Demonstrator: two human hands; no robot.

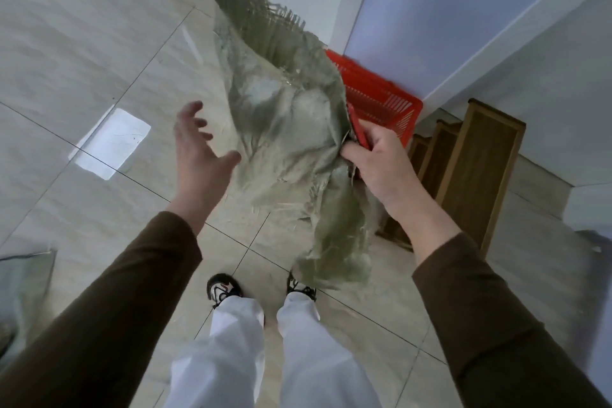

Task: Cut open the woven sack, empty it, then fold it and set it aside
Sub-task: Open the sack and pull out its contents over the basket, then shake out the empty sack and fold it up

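A grey-green woven sack (284, 116) hangs crumpled in the air above the tiled floor, its frayed cut edge at the top. My right hand (377, 162) is shut on the sack's right side and also holds a red cutter (359, 131) against it. My left hand (198, 156) is open, fingers spread, just left of the sack and not touching it. The sack's lower end dangles over my right shoe.
A red plastic basket (381, 93) stands on the floor behind the sack, by the wall. Wooden frames (470, 172) lean at the right. Another woven sack (23, 288) lies at the left edge. My shoes (225, 286) are on the tiles below.
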